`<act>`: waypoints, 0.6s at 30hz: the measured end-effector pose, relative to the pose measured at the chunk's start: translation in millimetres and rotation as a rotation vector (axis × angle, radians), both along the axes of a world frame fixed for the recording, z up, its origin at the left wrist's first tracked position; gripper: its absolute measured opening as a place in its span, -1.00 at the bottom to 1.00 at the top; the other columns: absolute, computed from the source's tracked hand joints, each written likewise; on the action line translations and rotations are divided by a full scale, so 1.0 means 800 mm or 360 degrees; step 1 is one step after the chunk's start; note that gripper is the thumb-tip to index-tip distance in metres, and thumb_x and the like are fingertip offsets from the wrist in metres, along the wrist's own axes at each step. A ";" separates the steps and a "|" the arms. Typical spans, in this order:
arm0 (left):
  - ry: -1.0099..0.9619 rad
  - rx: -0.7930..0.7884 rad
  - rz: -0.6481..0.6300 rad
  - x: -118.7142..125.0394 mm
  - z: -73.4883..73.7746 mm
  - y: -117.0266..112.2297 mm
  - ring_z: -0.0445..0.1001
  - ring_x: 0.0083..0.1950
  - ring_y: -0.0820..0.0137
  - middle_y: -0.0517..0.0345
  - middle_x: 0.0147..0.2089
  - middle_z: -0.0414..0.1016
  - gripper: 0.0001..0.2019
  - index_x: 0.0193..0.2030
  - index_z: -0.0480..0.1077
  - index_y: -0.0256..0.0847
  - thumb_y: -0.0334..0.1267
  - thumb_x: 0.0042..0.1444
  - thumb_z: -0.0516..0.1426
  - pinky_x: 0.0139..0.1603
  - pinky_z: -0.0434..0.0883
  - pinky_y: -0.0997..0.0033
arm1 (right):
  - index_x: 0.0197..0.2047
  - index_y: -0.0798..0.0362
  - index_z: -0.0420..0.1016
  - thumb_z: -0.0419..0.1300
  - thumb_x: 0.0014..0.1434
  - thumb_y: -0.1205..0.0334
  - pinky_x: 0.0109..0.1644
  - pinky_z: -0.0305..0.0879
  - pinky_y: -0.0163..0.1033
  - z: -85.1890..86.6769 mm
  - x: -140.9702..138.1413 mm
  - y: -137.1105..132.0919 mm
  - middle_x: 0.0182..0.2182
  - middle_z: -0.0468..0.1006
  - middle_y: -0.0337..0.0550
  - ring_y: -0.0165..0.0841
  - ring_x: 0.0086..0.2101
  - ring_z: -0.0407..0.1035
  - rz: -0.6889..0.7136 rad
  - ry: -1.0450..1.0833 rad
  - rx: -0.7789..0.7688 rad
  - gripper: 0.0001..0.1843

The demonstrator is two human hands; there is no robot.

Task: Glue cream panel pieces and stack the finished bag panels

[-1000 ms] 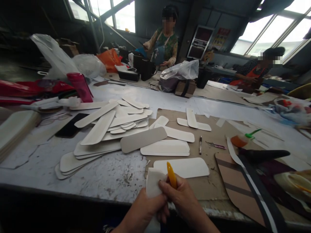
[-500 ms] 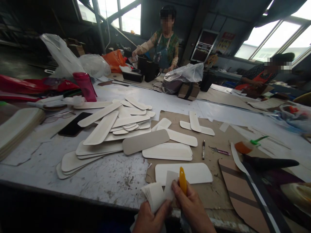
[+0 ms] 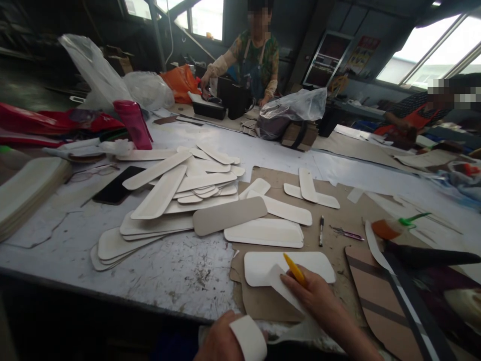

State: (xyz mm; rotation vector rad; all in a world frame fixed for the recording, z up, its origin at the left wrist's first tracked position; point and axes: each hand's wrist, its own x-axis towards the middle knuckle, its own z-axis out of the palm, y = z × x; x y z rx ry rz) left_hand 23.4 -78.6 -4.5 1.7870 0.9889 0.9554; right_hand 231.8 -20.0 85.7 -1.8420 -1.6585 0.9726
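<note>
- Since half a second ago, the right hand has reached forward, pinching the yellow tool and paper slip over the white panel.
- Left hand, low at the frame's edge, seemingly grips the white stack.

Daylight pours through blown-out windows at the back, leaving the room dim. Edges bend and blur; the table shows soft glare.

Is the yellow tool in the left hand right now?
No, the yellow tool is in the right hand; the left hand holds a white stack.
</note>
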 end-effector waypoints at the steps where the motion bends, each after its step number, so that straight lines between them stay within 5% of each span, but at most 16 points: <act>1: 0.0110 0.0260 0.0003 -0.008 0.010 0.007 0.36 -0.43 0.40 0.10 -0.43 0.42 -0.86 -0.27 0.47 -0.14 -0.32 0.10 0.08 -0.46 0.33 0.49 | -0.56 0.03 0.25 0.09 0.04 -0.07 -0.42 0.04 -0.28 0.004 0.005 0.006 -0.61 0.30 -0.29 -0.39 -0.54 0.17 0.0135 -0.0175 -0.0023 -0.64; 4: 0.0397 0.1028 0.0029 -0.023 0.035 0.030 0.26 -0.46 0.38 0.12 -0.49 0.35 -0.86 -0.26 0.41 -0.22 -0.44 0.10 0.04 -0.47 0.21 0.40 | -0.52 0.03 0.29 0.08 0.09 0.06 -0.43 -0.03 -0.30 0.016 0.005 0.024 -0.61 0.34 -0.29 -0.39 -0.54 0.17 0.0409 -0.0453 -0.0141 -0.74; 6: 0.0394 0.1231 0.0055 -0.027 0.044 0.043 0.20 -0.46 0.36 0.12 -0.53 0.29 -0.90 -0.35 0.36 -0.26 -0.46 0.09 0.03 -0.49 0.12 0.37 | -0.50 0.03 0.31 0.09 0.11 0.12 -0.44 -0.05 -0.32 0.022 -0.004 0.036 -0.60 0.33 -0.30 -0.41 -0.54 0.16 0.0515 -0.0513 -0.0202 -0.78; 9: 0.0380 0.1291 0.0061 -0.027 0.046 0.056 0.24 -0.40 0.35 0.10 -0.47 0.30 -0.91 -0.38 0.32 -0.29 -0.48 0.08 0.02 -0.44 0.15 0.35 | -0.47 0.03 0.37 0.12 0.12 0.18 -0.45 -0.08 -0.33 0.026 -0.022 0.052 -0.60 0.33 -0.31 -0.41 -0.54 0.17 0.0583 -0.0669 -0.0225 -0.83; 14: 0.0353 0.1316 -0.0003 -0.027 0.037 0.067 0.32 0.00 0.23 -0.11 -0.09 0.39 -0.80 -0.10 0.33 -0.35 -0.50 0.14 0.01 -0.06 0.35 0.21 | -0.44 0.03 0.42 0.13 0.14 0.19 -0.46 -0.09 -0.33 0.021 -0.037 0.071 -0.54 0.43 -0.24 -0.43 -0.53 0.18 0.0757 -0.0900 -0.0243 -0.84; 18: 0.0405 0.1366 0.0056 -0.029 0.039 0.076 0.35 0.05 0.22 -0.12 -0.05 0.42 -0.83 -0.14 0.35 -0.34 -0.45 0.20 -0.03 0.01 0.43 0.19 | -0.38 0.02 0.46 0.13 0.15 0.12 -0.45 -0.07 -0.31 0.019 -0.042 0.079 -0.46 0.51 -0.16 -0.36 -0.45 0.31 0.0863 -0.1048 -0.0305 -0.82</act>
